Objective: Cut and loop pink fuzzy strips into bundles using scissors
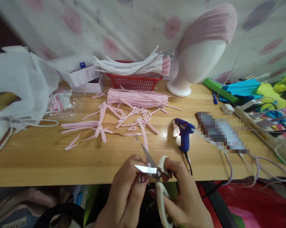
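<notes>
My right hand (181, 190) grips white-handled scissors (162, 190), their blades apart and pointing up and left. Beside it my left hand (128, 186) is closed in a pinch on a pink fuzzy stem (144, 134), which rises between the blades. Beyond my hands, cut and looped pink pieces (133, 118) lie scattered on the wooden table (62, 164). A pink bow-like bundle (100, 125) rests left of them, over a measuring tape (73, 144). Behind is a thick bundle of pink stems (138, 97).
A blue glue gun (184, 133) stands right of centre, its cord running over the table edge. Behind are a red basket (133, 82) with white stems and a foam head (197, 63). Cables and a power strip (259, 133) lie right; white bags (21, 82) left.
</notes>
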A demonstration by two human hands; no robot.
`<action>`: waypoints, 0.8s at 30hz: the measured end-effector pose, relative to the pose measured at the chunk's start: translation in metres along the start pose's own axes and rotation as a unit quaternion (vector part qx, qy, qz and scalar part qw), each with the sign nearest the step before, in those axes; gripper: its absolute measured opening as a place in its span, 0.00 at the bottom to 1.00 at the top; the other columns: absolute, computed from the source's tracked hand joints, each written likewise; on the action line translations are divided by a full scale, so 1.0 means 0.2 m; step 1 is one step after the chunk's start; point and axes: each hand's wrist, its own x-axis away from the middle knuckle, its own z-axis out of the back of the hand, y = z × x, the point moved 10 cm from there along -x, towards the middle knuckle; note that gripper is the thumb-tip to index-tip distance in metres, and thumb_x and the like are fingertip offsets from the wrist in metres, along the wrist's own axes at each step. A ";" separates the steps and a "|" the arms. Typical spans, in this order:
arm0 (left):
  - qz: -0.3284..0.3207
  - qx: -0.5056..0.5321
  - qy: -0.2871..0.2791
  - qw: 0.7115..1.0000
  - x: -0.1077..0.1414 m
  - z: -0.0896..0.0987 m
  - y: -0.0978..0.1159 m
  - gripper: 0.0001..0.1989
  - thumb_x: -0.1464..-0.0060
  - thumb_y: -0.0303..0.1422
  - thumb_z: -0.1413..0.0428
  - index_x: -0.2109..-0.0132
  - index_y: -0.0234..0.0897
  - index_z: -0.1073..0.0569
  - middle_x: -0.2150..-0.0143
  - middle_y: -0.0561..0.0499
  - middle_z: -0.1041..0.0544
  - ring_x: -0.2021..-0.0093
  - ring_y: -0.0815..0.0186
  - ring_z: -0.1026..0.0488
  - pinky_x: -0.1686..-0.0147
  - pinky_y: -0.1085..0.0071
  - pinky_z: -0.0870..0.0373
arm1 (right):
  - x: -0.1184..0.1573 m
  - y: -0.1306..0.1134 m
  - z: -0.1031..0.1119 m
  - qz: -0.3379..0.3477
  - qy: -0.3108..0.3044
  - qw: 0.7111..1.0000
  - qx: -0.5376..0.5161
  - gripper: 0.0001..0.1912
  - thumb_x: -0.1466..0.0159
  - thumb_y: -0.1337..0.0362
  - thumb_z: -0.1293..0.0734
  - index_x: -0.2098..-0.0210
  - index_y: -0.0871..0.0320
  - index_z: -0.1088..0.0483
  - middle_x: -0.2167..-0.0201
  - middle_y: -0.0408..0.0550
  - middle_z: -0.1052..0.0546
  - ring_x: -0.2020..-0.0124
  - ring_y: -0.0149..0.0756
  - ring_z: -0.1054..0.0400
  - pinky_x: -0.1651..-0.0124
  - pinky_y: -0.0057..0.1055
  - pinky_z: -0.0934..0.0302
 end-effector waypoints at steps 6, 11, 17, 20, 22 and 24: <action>-0.089 0.017 -0.035 0.995 -0.04 -0.04 0.11 0.15 0.28 0.35 0.52 0.53 0.57 0.21 0.65 0.58 0.23 0.65 0.67 0.27 0.60 0.75 0.32 | 0.00 0.00 -0.01 0.001 -0.007 1.000 -0.014 0.14 0.37 0.64 0.32 0.53 0.52 0.38 0.68 0.40 0.27 0.72 0.32 0.33 0.68 0.25 0.35; -0.040 -0.017 -0.040 0.998 -0.02 -0.03 0.04 0.15 0.30 0.36 0.51 0.56 0.50 0.19 0.62 0.53 0.19 0.60 0.61 0.25 0.56 0.69 0.32 | 0.01 0.01 -0.02 0.000 0.002 1.000 -0.027 0.13 0.37 0.65 0.33 0.54 0.52 0.38 0.69 0.40 0.28 0.74 0.32 0.34 0.71 0.25 0.36; -0.073 -0.031 -0.040 0.996 -0.03 -0.02 0.05 0.12 0.31 0.31 0.51 0.58 0.47 0.22 0.63 0.52 0.21 0.64 0.62 0.27 0.56 0.69 0.33 | -0.01 -0.01 -0.01 0.010 0.009 1.000 -0.005 0.11 0.39 0.69 0.34 0.58 0.53 0.37 0.73 0.39 0.27 0.77 0.31 0.34 0.74 0.24 0.38; -0.112 -0.039 -0.043 0.992 -0.06 -0.01 0.08 0.12 0.31 0.28 0.52 0.62 0.45 0.28 0.67 0.54 0.27 0.67 0.64 0.31 0.62 0.71 0.34 | -0.01 0.02 -0.01 -0.002 0.019 1.000 -0.004 0.09 0.37 0.70 0.33 0.62 0.52 0.38 0.78 0.35 0.31 0.81 0.29 0.38 0.78 0.23 0.43; -0.132 -0.059 -0.042 0.989 -0.06 0.01 0.08 0.11 0.32 0.26 0.53 0.62 0.45 0.31 0.68 0.56 0.30 0.66 0.67 0.31 0.63 0.74 0.35 | 0.01 0.07 0.00 -0.022 0.041 0.999 -0.018 0.10 0.35 0.68 0.31 0.63 0.52 0.38 0.79 0.33 0.33 0.82 0.28 0.39 0.79 0.22 0.44; -0.155 -0.096 -0.048 0.982 -0.06 0.01 0.07 0.11 0.32 0.24 0.53 0.59 0.45 0.31 0.66 0.56 0.30 0.65 0.69 0.30 0.62 0.76 0.34 | 0.03 0.14 0.04 -0.057 0.082 0.995 -0.031 0.10 0.35 0.67 0.30 0.63 0.52 0.37 0.78 0.34 0.34 0.80 0.29 0.39 0.78 0.23 0.43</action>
